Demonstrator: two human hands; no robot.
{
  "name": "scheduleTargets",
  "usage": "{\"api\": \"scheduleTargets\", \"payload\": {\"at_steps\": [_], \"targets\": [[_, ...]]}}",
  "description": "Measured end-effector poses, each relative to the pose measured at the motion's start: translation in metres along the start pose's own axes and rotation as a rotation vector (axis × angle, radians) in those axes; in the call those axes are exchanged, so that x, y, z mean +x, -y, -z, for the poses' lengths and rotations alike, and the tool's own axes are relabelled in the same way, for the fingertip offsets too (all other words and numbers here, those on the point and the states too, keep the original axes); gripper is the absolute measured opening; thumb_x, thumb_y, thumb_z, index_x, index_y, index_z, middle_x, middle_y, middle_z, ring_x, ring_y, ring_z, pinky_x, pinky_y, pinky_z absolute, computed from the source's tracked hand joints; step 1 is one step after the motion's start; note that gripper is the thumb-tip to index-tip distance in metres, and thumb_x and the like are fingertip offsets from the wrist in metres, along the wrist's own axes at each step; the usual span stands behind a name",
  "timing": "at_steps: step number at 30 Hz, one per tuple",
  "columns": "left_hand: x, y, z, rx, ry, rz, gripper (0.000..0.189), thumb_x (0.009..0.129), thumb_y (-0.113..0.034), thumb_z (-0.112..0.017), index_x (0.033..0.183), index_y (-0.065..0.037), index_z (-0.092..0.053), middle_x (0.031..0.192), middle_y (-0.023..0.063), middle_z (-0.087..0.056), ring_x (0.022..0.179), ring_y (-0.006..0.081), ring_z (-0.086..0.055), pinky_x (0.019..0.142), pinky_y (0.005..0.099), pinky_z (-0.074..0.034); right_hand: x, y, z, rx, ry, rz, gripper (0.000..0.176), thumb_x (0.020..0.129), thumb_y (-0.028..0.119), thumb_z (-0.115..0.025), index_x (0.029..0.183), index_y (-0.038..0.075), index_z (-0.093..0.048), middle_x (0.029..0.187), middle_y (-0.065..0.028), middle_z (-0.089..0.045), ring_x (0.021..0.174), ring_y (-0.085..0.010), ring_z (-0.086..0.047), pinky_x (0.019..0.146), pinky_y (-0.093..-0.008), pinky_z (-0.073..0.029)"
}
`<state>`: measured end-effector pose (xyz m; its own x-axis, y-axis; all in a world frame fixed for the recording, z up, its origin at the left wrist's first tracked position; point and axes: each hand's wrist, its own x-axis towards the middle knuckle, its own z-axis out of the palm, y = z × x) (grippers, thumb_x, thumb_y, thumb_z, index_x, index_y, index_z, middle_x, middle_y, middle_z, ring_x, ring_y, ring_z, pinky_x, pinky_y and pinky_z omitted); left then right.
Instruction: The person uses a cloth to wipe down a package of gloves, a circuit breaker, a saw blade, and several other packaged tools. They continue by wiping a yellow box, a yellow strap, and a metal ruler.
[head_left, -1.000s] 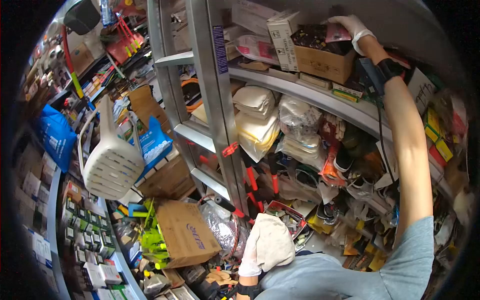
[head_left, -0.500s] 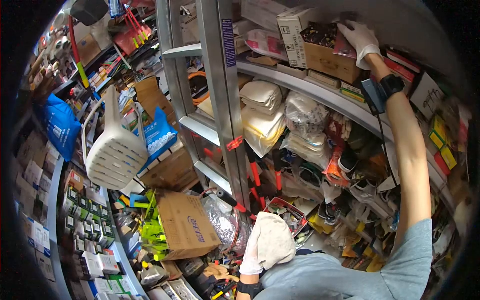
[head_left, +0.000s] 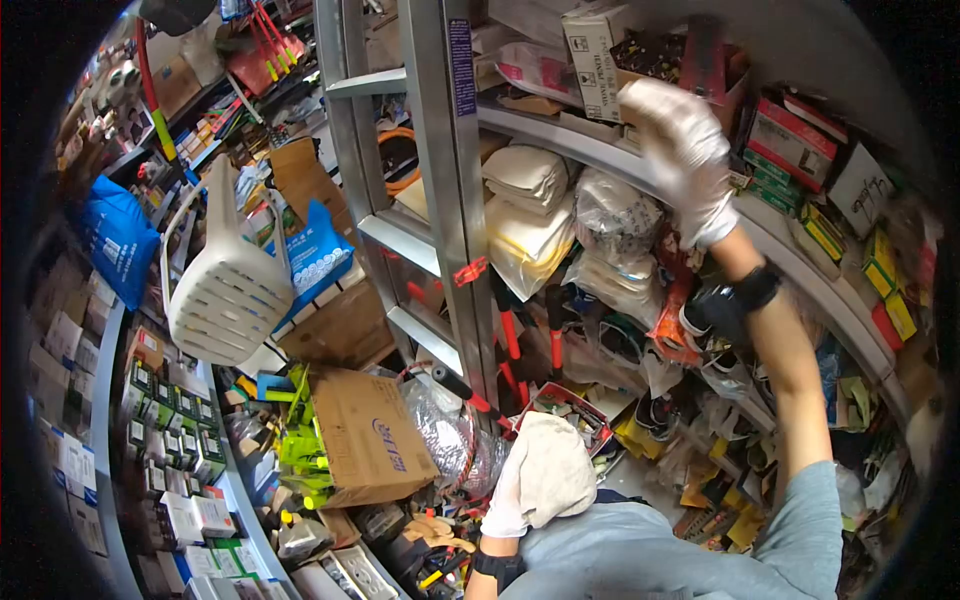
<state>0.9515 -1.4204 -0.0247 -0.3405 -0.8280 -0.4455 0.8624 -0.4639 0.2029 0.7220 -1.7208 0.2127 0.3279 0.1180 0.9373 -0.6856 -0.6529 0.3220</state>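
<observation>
My left hand [head_left: 508,497], in a white glove, is closed on a folded off-white cloth [head_left: 553,468] low in front of my body. The cloth covers most of its fingers. My right hand [head_left: 685,150], also gloved, is raised before the upper shelf and smeared by motion, so its fingers cannot be made out. Just behind it stands an open brown box [head_left: 735,95] with small dark items and a dark red flat piece [head_left: 703,62] in it. Left of that box is a white carton [head_left: 592,70] with black print.
An aluminium stepladder [head_left: 440,190] stands close ahead. Folded white cloths [head_left: 525,180] and plastic-wrapped bundles [head_left: 615,215] fill the lower shelf. A cream plastic stool [head_left: 228,305] and a cardboard box [head_left: 370,440] are at left. Red and green boxes [head_left: 790,140] sit right of my right hand.
My right hand has come off the brown box and moved down toward me. The dark red piece stays at the box. My left hand still holds the cloth in nearly the same place.
</observation>
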Motion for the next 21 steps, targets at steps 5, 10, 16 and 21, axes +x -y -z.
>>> {"api": "scheduleTargets", "payload": {"at_steps": [5, 10, 16, 21], "targets": [[-0.013, 0.001, 0.003, 0.011, -0.031, -0.051, 0.049, 0.1, -0.039, -0.047, 0.135, -0.005, -0.05, 0.132, 0.01, -0.058, 0.121, 0.0243, -0.056, 0.106, 0.0387, -0.043, -0.085, 0.082, -0.054, 0.269, 0.539, -0.333, 0.049, 0.08, 0.012, -0.065, 0.128, 0.017, -0.055, 0.128, -0.0063, -0.057, 0.101, -0.0244, -0.062, 0.088, -0.037, -0.051], [-0.02, -0.001, 0.012, -0.054, -0.072, -0.082, 0.051, 0.101, -0.039, -0.043, 0.138, -0.004, -0.047, 0.134, 0.0104, -0.056, 0.123, 0.0242, -0.054, 0.107, 0.0381, -0.041, -0.135, 0.1, -0.124, 0.398, 0.707, -0.902, 0.081, 0.08, 0.026, -0.069, 0.149, 0.008, -0.031, 0.149, -0.0232, -0.035, 0.131, -0.0379, -0.043, 0.108, -0.0415, -0.039], [-0.021, 0.003, 0.048, -0.111, -0.069, -0.211, 0.054, 0.098, -0.045, -0.047, 0.136, -0.007, -0.049, 0.133, 0.0115, -0.057, 0.121, 0.0301, -0.054, 0.107, 0.0451, -0.04, -0.103, 0.074, -0.188, 0.405, 0.522, -1.697, 0.116, 0.069, 0.045, -0.08, 0.149, -0.006, -0.014, 0.149, -0.0282, -0.032, 0.136, -0.0372, -0.038, 0.108, -0.0409, -0.038], [-0.025, 0.005, 0.061, -0.162, -0.208, -0.297, 0.051, 0.098, -0.045, -0.048, 0.133, -0.008, -0.052, 0.129, 0.0115, -0.059, 0.119, 0.0305, -0.055, 0.106, 0.0461, -0.04, -0.158, 0.037, -0.273, 0.402, 0.434, -1.899, 0.104, 0.069, 0.058, -0.076, 0.137, -0.013, -0.041, 0.139, -0.0236, -0.05, 0.13, -0.0283, -0.048, 0.105, -0.0334, -0.038]]}}
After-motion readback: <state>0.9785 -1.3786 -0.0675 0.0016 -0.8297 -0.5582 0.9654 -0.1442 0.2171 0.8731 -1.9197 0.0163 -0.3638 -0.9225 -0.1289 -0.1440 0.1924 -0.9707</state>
